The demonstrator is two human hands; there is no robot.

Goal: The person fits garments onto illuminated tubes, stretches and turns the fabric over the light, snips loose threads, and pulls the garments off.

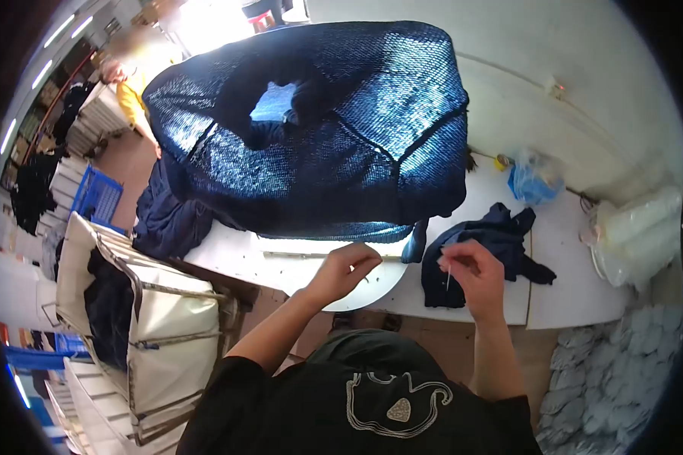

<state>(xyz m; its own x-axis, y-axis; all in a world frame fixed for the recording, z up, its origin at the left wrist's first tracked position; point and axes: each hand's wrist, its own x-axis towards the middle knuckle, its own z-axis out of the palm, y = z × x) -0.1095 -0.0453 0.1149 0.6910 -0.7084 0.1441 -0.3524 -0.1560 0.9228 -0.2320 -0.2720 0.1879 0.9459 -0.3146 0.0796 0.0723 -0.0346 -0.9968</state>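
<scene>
A dark blue knitted garment is stretched over a frame lit from inside, with its round neck opening toward the upper left. Just below its lower edge, my left hand is closed in a pinch; what it holds, if anything, is too small to name. My right hand pinches a thin needle-like tool that points down. Behind that hand, a folded dark blue garment lies on the white table. Neither hand touches the lit garment.
More dark cloth hangs at the frame's left. A cream cloth bin holds dark garments. Blue plastic bag and clear bag lie to the right, grey bundles below. A person in yellow is at upper left.
</scene>
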